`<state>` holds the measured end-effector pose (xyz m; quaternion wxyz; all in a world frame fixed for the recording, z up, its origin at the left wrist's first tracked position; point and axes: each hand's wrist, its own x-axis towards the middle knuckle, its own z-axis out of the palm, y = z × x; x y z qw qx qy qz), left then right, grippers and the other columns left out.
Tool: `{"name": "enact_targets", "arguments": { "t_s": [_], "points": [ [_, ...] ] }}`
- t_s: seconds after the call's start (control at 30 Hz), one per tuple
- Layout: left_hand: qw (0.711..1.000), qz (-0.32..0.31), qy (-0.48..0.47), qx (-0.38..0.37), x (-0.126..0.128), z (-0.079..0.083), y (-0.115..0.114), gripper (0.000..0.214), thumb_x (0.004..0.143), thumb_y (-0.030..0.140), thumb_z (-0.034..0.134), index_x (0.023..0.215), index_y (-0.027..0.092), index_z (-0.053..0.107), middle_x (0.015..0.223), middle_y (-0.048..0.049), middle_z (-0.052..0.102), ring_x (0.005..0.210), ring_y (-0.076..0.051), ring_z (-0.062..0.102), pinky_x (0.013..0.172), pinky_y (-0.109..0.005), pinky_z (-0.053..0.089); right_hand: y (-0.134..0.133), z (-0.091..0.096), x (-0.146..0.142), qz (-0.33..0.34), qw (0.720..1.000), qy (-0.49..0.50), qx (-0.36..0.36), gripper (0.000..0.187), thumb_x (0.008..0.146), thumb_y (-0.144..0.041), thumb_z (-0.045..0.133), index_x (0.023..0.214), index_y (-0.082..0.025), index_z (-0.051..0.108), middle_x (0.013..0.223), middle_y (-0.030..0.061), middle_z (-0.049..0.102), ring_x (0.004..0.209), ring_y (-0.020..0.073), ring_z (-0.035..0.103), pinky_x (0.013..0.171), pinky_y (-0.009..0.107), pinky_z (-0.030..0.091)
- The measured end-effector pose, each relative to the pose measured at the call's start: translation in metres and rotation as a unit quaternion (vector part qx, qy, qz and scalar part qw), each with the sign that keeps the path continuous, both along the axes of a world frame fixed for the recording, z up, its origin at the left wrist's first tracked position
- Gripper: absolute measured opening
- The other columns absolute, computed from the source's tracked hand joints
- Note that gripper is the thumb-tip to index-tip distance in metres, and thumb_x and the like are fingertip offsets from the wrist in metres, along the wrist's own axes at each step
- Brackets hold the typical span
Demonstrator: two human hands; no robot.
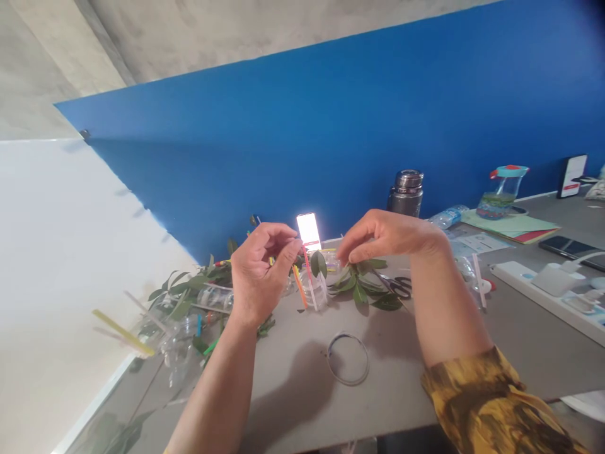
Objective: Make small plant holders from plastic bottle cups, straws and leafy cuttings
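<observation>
My left hand [262,272] hangs above the grey table [302,391] with its fingers curled, close to the top of a pink straw [307,271]. That straw stands in a small clear plastic cup [312,290] next to an orange straw [299,285] and a sprig of green leaves [317,263]. My right hand [387,239] curves over a leafy cutting [362,285], its finger and thumb nearly meeting. Anything thin held in either hand is too small to make out. Black-handled scissors [399,287] lie under the right wrist's side.
A ring of wire [347,359] lies nearer me. Plastic bottle pieces with straws and leaves [189,328] sit to the left. A bright phone screen [309,230], a steel flask [405,192], a teal-lidded jar [503,192], folders [510,227] and a power strip [539,284] lie beyond.
</observation>
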<state>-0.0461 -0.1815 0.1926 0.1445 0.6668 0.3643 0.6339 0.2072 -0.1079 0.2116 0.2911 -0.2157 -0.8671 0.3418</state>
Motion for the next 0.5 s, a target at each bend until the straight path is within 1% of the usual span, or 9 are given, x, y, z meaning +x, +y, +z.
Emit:
{"name": "enact_targets", "arguments": {
  "t_s": [0.07, 0.13, 0.17, 0.23, 0.27, 0.3, 0.37, 0.43, 0.5],
  "points": [
    [1.000, -0.002, -0.004, -0.008, -0.006, 0.000, -0.005, 0.006, 0.089, 0.026, 0.075, 0.089, 0.020, 0.074, 0.073, -0.0015, 0.069, 0.062, -0.013, 0.062, 0.060, -0.024, 0.051, 0.019, -0.007, 0.014, -0.085, 0.996, 0.010, -0.015, 0.024, 0.079, -0.038, 0.080, 0.099, -0.024, 0.084, 0.086, 0.0029, 0.079, 0.072, 0.0169, 0.070, 0.065, 0.027, 0.050],
    [1.000, -0.005, -0.004, -0.026, -0.014, -0.003, -0.013, 0.011, 0.092, 0.029, 0.071, 0.085, 0.020, 0.073, 0.066, -0.0003, 0.066, 0.058, -0.012, 0.059, 0.057, -0.023, 0.048, 0.044, -0.020, 0.025, -0.215, 0.976, -0.019, -0.033, 0.021, 0.087, -0.036, 0.071, 0.094, -0.019, 0.082, 0.087, 0.0068, 0.079, 0.074, 0.0179, 0.071, 0.065, 0.027, 0.051],
    [0.999, -0.007, 0.001, -0.041, -0.018, -0.007, -0.018, 0.013, 0.092, 0.029, 0.070, 0.082, 0.020, 0.072, 0.064, 0.0001, 0.065, 0.056, -0.011, 0.057, 0.056, -0.022, 0.047, 0.058, -0.030, 0.029, -0.299, 0.952, -0.049, -0.036, 0.020, 0.089, -0.032, 0.068, 0.090, -0.016, 0.081, 0.085, 0.0090, 0.079, 0.074, 0.0182, 0.071, 0.065, 0.027, 0.050],
    [0.994, -0.022, 0.029, -0.098, -0.026, -0.019, -0.025, 0.017, 0.092, 0.029, 0.069, 0.078, 0.020, 0.071, 0.062, -0.0002, 0.064, 0.056, -0.012, 0.057, 0.056, -0.022, 0.045, 0.081, -0.054, 0.035, -0.444, 0.876, -0.178, -0.068, 0.014, 0.086, -0.024, 0.072, 0.084, -0.012, 0.078, 0.079, 0.0125, 0.077, 0.070, 0.0204, 0.071, 0.065, 0.029, 0.050],
    [0.988, -0.036, 0.052, -0.141, -0.029, -0.028, -0.028, 0.019, 0.090, 0.028, 0.070, 0.073, 0.019, 0.070, 0.061, -0.0002, 0.064, 0.056, -0.012, 0.057, 0.055, -0.021, 0.045, 0.089, -0.067, 0.036, -0.472, 0.839, -0.251, -0.099, 0.014, 0.084, -0.024, 0.076, 0.084, -0.011, 0.078, 0.075, 0.0140, 0.076, 0.070, 0.0221, 0.071, 0.066, 0.031, 0.050],
    [0.978, -0.051, 0.073, -0.187, -0.031, -0.037, -0.029, 0.018, 0.087, 0.027, 0.072, 0.072, 0.019, 0.070, 0.058, 0.0002, 0.063, 0.054, -0.012, 0.056, 0.054, -0.021, 0.044, 0.094, -0.080, 0.036, -0.470, 0.814, -0.312, -0.140, 0.015, 0.083, -0.025, 0.078, 0.084, -0.010, 0.077, 0.072, 0.0153, 0.075, 0.070, 0.0240, 0.072, 0.067, 0.033, 0.051],
    [0.956, -0.070, 0.097, -0.267, -0.034, -0.055, -0.030, 0.017, 0.085, 0.028, 0.073, 0.071, 0.019, 0.070, 0.056, 0.0002, 0.064, 0.053, -0.013, 0.055, 0.054, -0.022, 0.044, 0.097, -0.105, 0.033, -0.461, 0.807, -0.332, -0.163, 0.018, 0.081, -0.025, 0.081, 0.079, -0.008, 0.076, 0.065, 0.0168, 0.072, 0.065, 0.0272, 0.071, 0.066, 0.036, 0.052],
    [0.942, -0.085, 0.118, -0.303, -0.033, -0.069, -0.029, 0.019, 0.083, 0.029, 0.073, 0.068, 0.019, 0.069, 0.057, -0.0003, 0.065, 0.053, -0.013, 0.056, 0.055, -0.023, 0.043, 0.094, -0.123, 0.028, -0.464, 0.813, -0.317, -0.155, 0.014, 0.077, -0.020, 0.083, 0.077, -0.007, 0.076, 0.064, 0.0167, 0.072, 0.065, 0.0279, 0.072, 0.066, 0.036, 0.052],
    [0.935, -0.095, 0.125, -0.317, -0.029, -0.075, -0.027, 0.019, 0.084, 0.029, 0.071, 0.067, 0.019, 0.068, 0.058, -0.0006, 0.065, 0.055, -0.013, 0.057, 0.057, -0.023, 0.044, 0.089, -0.132, 0.023, -0.479, 0.823, -0.276, -0.128, 0.013, 0.073, -0.013, 0.084, 0.081, -0.006, 0.078, 0.071, 0.0177, 0.074, 0.072, 0.0285, 0.074, 0.069, 0.034, 0.052]
  ]
}}
